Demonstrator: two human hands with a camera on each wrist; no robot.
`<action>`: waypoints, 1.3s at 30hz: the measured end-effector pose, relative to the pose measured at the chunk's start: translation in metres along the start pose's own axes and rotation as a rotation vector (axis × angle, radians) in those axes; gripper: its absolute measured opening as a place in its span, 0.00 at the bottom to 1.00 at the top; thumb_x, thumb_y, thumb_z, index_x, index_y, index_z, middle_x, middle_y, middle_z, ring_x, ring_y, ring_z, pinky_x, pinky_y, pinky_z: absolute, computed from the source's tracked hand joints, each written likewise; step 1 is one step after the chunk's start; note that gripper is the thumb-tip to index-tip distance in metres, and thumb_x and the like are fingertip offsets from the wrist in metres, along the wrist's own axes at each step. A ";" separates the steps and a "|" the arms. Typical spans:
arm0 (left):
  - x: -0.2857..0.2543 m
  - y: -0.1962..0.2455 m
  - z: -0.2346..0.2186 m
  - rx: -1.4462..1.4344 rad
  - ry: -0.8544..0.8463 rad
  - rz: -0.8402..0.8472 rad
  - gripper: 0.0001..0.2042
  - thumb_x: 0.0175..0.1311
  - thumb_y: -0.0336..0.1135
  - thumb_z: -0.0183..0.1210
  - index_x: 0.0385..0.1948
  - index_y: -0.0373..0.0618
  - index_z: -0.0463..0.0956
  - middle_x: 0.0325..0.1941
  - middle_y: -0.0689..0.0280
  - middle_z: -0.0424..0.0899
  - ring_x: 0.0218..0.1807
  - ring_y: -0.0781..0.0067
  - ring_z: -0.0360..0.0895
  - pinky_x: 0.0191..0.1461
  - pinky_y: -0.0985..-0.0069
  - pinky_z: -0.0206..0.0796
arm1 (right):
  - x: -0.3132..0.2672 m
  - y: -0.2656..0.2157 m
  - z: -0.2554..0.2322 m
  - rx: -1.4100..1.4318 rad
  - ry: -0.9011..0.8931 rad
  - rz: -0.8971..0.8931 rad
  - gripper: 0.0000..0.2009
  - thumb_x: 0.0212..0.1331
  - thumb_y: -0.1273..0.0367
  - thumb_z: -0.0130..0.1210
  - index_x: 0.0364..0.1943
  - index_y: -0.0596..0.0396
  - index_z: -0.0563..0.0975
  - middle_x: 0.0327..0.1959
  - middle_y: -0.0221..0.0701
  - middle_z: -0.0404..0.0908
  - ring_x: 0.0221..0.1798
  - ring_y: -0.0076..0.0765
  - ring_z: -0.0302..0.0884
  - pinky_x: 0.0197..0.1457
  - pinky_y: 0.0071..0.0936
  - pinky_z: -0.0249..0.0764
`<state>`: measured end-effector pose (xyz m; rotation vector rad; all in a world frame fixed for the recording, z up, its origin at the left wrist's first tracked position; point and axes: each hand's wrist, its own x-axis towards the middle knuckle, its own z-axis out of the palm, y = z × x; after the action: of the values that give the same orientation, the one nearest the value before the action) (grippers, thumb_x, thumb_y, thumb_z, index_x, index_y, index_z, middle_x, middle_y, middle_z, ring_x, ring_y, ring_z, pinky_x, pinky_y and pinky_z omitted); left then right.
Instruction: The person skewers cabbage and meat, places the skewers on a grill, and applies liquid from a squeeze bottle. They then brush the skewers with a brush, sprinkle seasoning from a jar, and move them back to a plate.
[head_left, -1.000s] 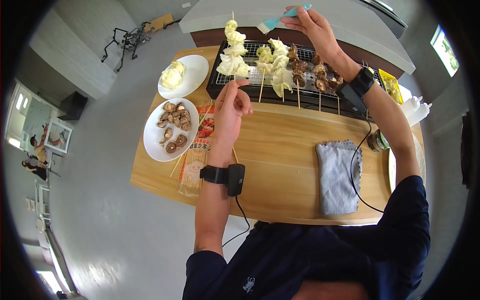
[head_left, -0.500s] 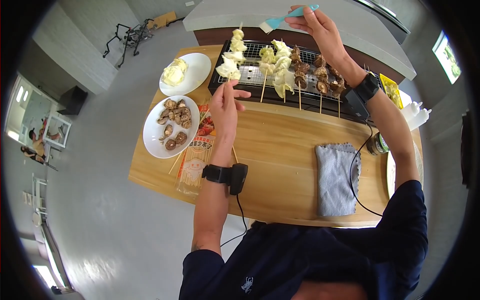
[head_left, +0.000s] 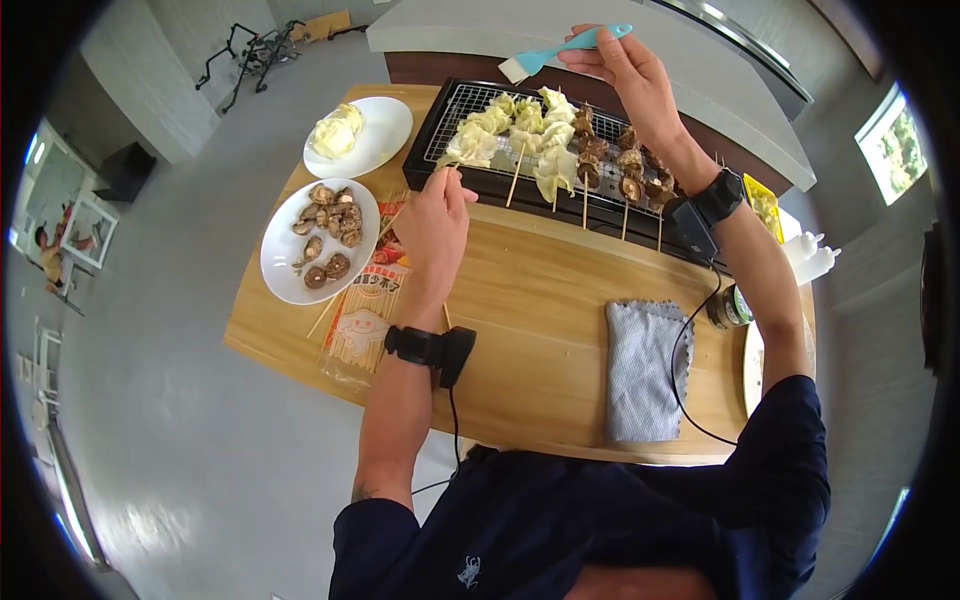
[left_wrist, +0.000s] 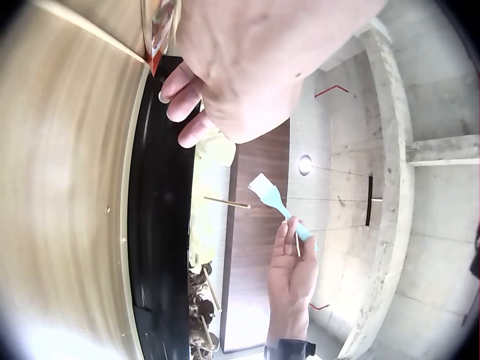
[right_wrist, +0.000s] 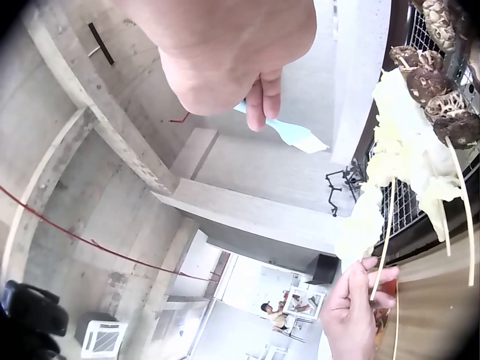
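The left hand (head_left: 433,225) pinches the stick end of a cabbage skewer (head_left: 472,145) at the front left edge of the black grill (head_left: 425,150); the cabbage lies on the rack. Above the grill's far side, the right hand (head_left: 640,90) holds a light blue brush (head_left: 545,57) by its handle, white bristles pointing left, apart from the food. More cabbage (head_left: 555,170) and several mushroom skewers (head_left: 590,160) lie beside it on the rack. In the left wrist view the brush (left_wrist: 271,198) hangs clear of the grill; the right wrist view shows the left hand (right_wrist: 351,319) below the cabbage.
Left of the grill are a plate with cabbage (head_left: 385,140) and a plate of mushrooms (head_left: 285,265). A skewer packet (head_left: 365,320) lies in front. A grey cloth (head_left: 645,380), a jar (head_left: 730,307), white bottles (head_left: 815,262) and a yellow container (head_left: 763,205) stand at the right.
The left hand has lowered the raised cabbage skewer onto the rack beside the other cabbage. The right hand still holds the brush, now slightly lower in the head view, which has shifted.
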<state>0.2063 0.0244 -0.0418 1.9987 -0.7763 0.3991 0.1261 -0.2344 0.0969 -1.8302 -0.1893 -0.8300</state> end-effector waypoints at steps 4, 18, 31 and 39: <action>-0.003 0.001 0.003 -0.110 -0.098 -0.121 0.17 0.79 0.42 0.47 0.43 0.40 0.81 0.29 0.68 0.91 0.19 0.76 0.80 0.27 0.78 0.70 | 0.008 -0.001 0.018 -0.046 -0.068 0.084 0.19 0.78 0.61 0.46 0.56 0.66 0.76 0.45 0.41 0.87 0.51 0.33 0.86 0.59 0.28 0.81; 0.006 0.010 -0.002 -0.814 -0.355 -0.617 0.18 0.79 0.42 0.46 0.48 0.37 0.79 0.37 0.59 0.90 0.22 0.78 0.81 0.29 0.80 0.74 | 0.051 0.054 0.026 -0.462 -0.039 0.092 0.21 0.77 0.56 0.48 0.56 0.61 0.78 0.41 0.36 0.88 0.49 0.30 0.87 0.54 0.25 0.82; 0.005 0.000 0.005 -1.029 -0.261 -0.478 0.17 0.81 0.44 0.46 0.52 0.41 0.79 0.39 0.63 0.88 0.22 0.83 0.76 0.29 0.83 0.70 | 0.003 -0.010 0.030 -0.263 -0.161 -0.080 0.19 0.76 0.57 0.50 0.55 0.59 0.80 0.38 0.34 0.90 0.47 0.27 0.87 0.54 0.24 0.81; 0.005 -0.004 0.013 -0.968 -0.303 -0.493 0.18 0.81 0.43 0.44 0.52 0.36 0.75 0.41 0.58 0.89 0.21 0.80 0.79 0.27 0.83 0.72 | -0.014 -0.044 0.011 -0.274 -0.043 0.182 0.17 0.77 0.60 0.48 0.49 0.62 0.78 0.39 0.33 0.87 0.42 0.26 0.85 0.47 0.25 0.82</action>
<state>0.2127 0.0127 -0.0489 1.2471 -0.4744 -0.5071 0.0995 -0.2026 0.1196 -2.0873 0.0671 -0.7152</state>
